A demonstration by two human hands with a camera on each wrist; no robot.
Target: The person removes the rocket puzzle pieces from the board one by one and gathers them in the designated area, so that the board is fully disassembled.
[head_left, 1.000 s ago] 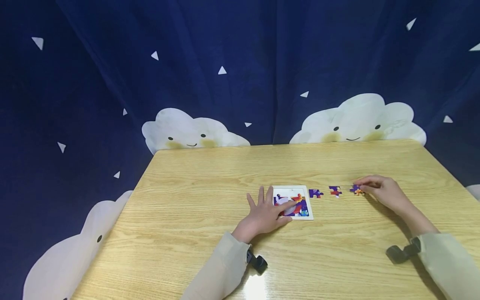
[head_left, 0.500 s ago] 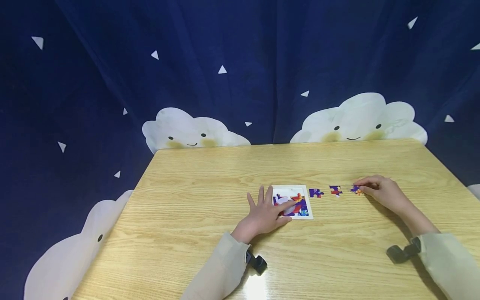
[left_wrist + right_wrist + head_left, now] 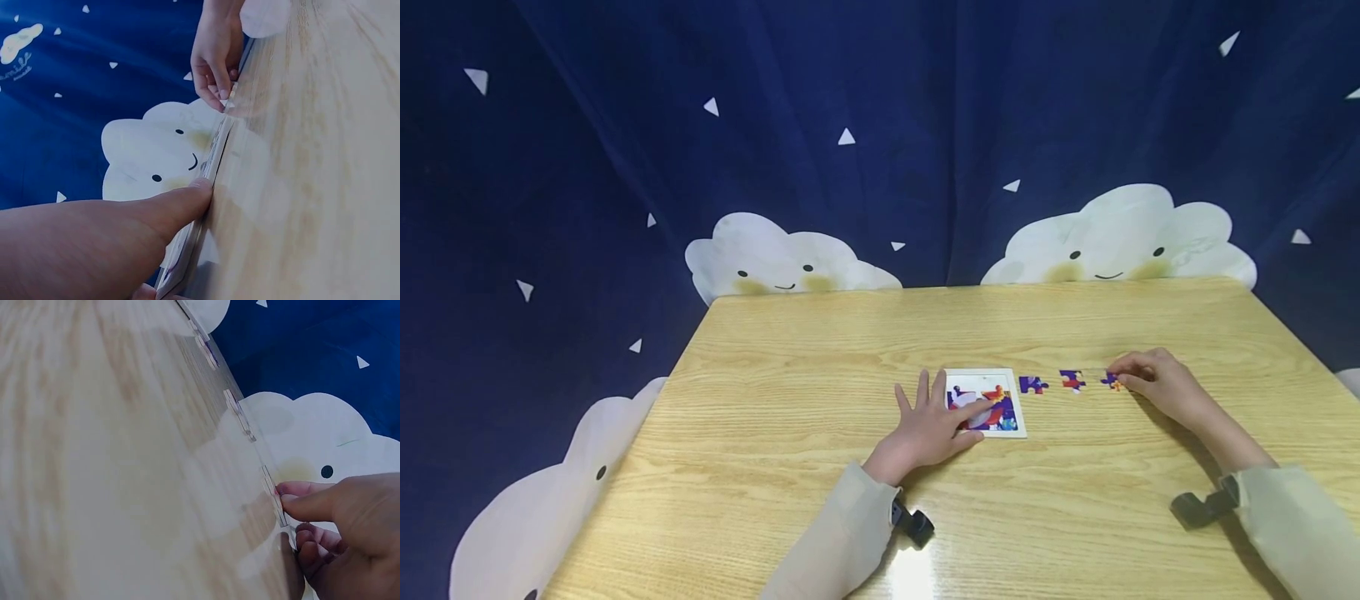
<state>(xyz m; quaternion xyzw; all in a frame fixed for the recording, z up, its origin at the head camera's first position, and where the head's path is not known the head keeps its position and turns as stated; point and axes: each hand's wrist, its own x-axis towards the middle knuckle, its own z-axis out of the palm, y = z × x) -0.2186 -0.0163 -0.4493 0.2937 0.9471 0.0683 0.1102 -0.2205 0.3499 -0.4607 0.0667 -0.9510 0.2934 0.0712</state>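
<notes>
Pinching the rightmost jigsaw piece, well right of the puzzle tray, the right hand has something probably light, stiff, best taken by its edges; the left hand rests spread on the puzzle tray.

The puzzle frame is white, round a picture in purple, red, orange and white. The nearest piece is mostly purple, the middle piece purple and red, the far piece purple and orange. The table is yellowish wood with fine grain. The curtain is dark blue, with white triangles and black-eyed, yellow-cheeked white clouds. The sleeves are cream.
</notes>
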